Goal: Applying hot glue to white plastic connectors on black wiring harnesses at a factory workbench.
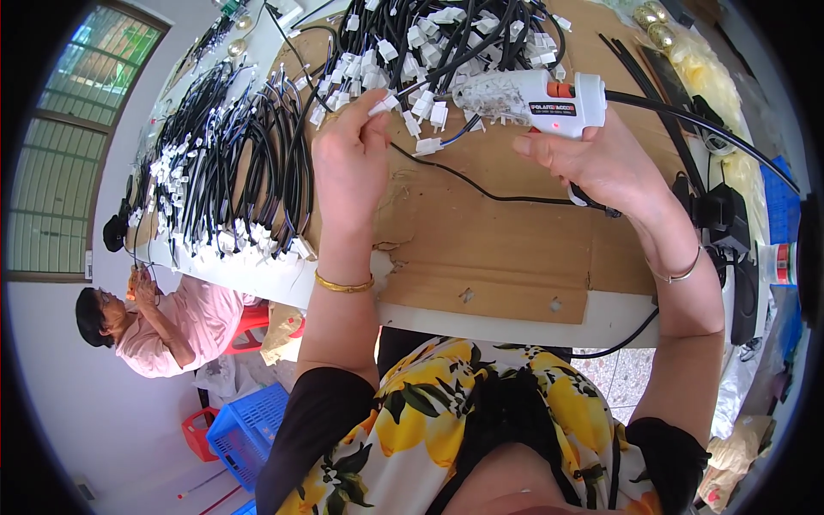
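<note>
My left hand (348,167) is raised over the table, its thumb and fingers pinched on a small white plug connector (383,106). In my right hand (605,159) is a white hot glue gun (558,101), its front part smeared with clear glue. Its nozzle points left, toward the connector, and a small red light glows on its side. Behind both hands lies a big heap of black cables (446,51) with white connectors on their ends. A loose black cord (481,190) runs across the cardboard beneath the gun.
Bundles of black cables (257,163) spread over the left of the table. Cardboard (498,257) covers the tabletop. At the right edge sit a black power adapter (723,215) and yellowish plastic bags (708,77). A co-worker (184,326) in pink sits at the left; a blue crate (249,429) stands below.
</note>
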`<control>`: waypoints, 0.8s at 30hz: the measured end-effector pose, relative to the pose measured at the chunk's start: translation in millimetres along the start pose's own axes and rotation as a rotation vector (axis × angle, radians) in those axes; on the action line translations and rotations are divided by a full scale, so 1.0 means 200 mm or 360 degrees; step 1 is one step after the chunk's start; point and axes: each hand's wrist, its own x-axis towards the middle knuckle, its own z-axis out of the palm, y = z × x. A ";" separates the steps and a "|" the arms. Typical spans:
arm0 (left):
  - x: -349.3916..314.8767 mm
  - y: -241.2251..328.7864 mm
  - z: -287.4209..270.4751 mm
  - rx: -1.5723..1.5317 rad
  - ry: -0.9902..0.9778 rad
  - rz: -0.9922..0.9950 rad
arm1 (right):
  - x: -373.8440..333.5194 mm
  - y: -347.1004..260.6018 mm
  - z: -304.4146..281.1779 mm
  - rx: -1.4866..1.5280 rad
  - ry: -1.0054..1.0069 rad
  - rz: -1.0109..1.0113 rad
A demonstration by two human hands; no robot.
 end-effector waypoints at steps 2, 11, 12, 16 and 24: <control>0.00 0.00 0.00 -0.0136 -0.0023 -0.0219 | 0.00 0.00 0.00 0.0003 0.0018 0.0028; -0.01 0.04 -0.03 0.0395 -0.0232 0.0076 | 0.02 0.00 -0.01 -0.0072 -0.0015 0.0156; -0.01 0.04 -0.03 0.0350 -0.0244 0.0091 | 0.02 0.00 -0.02 -0.0051 -0.0026 0.0148; -0.02 -0.02 0.02 -0.0793 -0.0357 -0.0413 | 0.02 0.01 -0.01 -0.0077 0.0016 0.0105; -0.06 0.10 0.07 -0.1497 -0.0745 -0.0765 | 0.02 0.01 -0.03 -0.0024 0.0053 0.0127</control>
